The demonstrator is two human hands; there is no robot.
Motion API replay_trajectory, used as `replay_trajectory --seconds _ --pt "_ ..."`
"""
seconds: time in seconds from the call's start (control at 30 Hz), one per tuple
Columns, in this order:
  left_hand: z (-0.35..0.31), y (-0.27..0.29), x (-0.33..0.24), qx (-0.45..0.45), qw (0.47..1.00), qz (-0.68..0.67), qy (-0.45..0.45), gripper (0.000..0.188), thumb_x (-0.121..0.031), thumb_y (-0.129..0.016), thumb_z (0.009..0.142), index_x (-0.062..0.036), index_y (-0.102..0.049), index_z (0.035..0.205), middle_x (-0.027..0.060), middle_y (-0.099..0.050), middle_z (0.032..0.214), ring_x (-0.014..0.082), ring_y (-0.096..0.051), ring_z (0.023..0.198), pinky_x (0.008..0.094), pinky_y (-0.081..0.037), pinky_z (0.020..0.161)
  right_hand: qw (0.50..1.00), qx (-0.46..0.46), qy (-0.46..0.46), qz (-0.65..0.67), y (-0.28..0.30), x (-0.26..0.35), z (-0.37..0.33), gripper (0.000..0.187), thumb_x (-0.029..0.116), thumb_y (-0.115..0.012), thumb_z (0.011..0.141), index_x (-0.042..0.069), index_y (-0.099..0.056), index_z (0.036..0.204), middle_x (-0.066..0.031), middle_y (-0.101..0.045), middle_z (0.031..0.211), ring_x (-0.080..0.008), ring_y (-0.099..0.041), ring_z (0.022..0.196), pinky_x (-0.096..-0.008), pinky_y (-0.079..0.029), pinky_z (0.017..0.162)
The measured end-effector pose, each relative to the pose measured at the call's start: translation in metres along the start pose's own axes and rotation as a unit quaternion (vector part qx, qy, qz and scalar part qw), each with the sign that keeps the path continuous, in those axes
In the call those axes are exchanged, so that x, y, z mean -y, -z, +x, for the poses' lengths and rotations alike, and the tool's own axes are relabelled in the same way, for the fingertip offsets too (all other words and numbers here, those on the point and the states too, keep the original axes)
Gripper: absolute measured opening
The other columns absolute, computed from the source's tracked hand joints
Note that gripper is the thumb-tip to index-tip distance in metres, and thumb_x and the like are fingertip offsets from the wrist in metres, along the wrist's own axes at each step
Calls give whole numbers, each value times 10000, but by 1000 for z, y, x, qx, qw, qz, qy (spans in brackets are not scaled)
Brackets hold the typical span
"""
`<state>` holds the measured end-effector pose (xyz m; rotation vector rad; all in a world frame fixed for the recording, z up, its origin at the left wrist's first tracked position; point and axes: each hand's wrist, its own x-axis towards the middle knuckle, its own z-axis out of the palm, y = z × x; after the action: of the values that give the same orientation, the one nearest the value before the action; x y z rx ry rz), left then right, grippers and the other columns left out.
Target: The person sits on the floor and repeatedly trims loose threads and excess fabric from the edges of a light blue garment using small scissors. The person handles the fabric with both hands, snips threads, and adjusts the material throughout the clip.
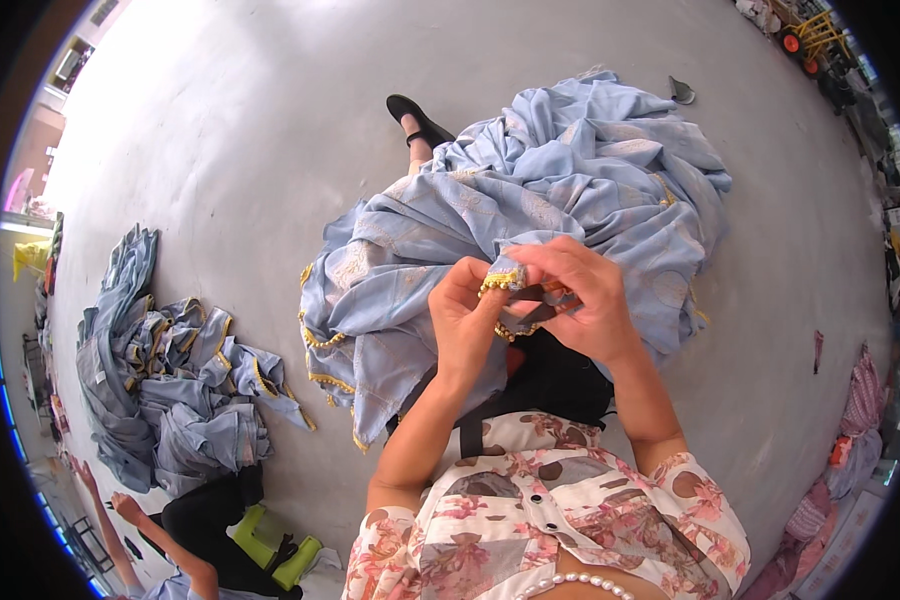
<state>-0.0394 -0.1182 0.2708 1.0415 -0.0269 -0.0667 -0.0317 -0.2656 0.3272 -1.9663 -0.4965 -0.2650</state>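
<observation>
A large pale blue cloth [560, 200] with woven patterns and yellow beaded trim lies in heaped folds over my lap and the floor. My left hand [463, 318] is closed, pinching a folded edge of it where the yellow trim [503, 280] runs. Close beside it, my right hand [587, 305] is closed around small dark thread snips [538, 303], their blades pointing left towards the trimmed edge. The right fingertips also come up against the cloth there. Part of the snips is hidden in that hand, and whether the blades touch the cloth I cannot tell.
On the grey floor [270, 130] at left lies another heap of blue cloth [185, 380] with yellow trim. At lower left sits another person [185, 555] beside a lime-green seat [275, 545]. Pink bundles [860, 400] line the right; a yellow cart [815, 40] stands at far right.
</observation>
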Motion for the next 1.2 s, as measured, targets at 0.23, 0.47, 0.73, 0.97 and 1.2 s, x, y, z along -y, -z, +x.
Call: replay_trajectory --seconds 0.23,0.47,0.73,0.97,1.2 --pt "3 -5 -9 -18 998 55 0 100 -53 -616 850 -38 -518 848 -11 -560 817 26 -517 708 162 -406 625 982 -25 -132 132 -1 -23 -5 88 -10 -648 808 20 -597 874 -29 -621 732 -52 -534 605 -202 -435 527" --pt "9 10 1 13 997 -51 59 162 29 -623 811 -46 -505 893 39 -587 959 68 -569 790 197 -449 701 982 -35 -89 160 -9 -15 -4 187 38 -724 787 23 -597 923 -20 -606 797 -28 -516 636 -179 -412 528" --pt "6 -3 -6 0 992 111 -53 239 25 -621 787 -9 -532 1005 53 -596 980 56 -566 744 186 -438 635 992 -28 -95 78 -11 -24 -9 94 44 -664 841 22 -573 833 43 -550 695 -3 -422 576 -165 -309 490" --pt "5 8 -14 130 986 67 75 326 -55 -671 841 21 -574 1142 1 -633 922 44 -566 788 196 -458 679 961 -92 -184 185 -17 -23 -10 129 88 -656 870 11 -552 866 31 -543 676 -3 -452 613 -173 -367 532" --pt "3 15 -12 86 993 17 76 195 -62 -657 871 4 -629 1052 -6 -648 926 28 -538 782 163 -411 670 944 -110 -198 241 -17 -30 -1 201 176 -644 901 14 -534 944 33 -538 706 -14 -454 620 -175 -367 548"
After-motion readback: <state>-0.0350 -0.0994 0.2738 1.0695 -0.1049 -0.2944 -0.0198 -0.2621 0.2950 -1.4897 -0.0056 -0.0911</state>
